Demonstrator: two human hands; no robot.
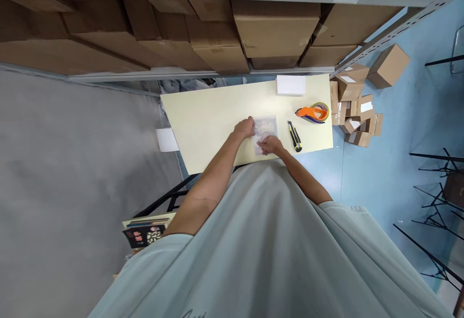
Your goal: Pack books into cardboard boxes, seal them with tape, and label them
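Observation:
A flat, translucent plastic bag (266, 125) with pale, blurred contents lies near the front edge of the cream table. My left hand (245, 127) is closed on its left edge, the fingers curled in a pinch. Over the lower part of the bag, my right hand (270, 145) has its fingers bent together and pressed to the plastic. To the right of the bag lies a black and yellow box cutter (295, 137). Beyond that is an orange tape dispenser (312, 112) with a roll of tape.
A white box (290, 85) stands at the table's (206, 124) back edge, below a shelf of cardboard cartons (275, 30). Small cardboard boxes (357, 110) are piled to the right. Books (147, 231) sit at my lower left, beside a grey wall.

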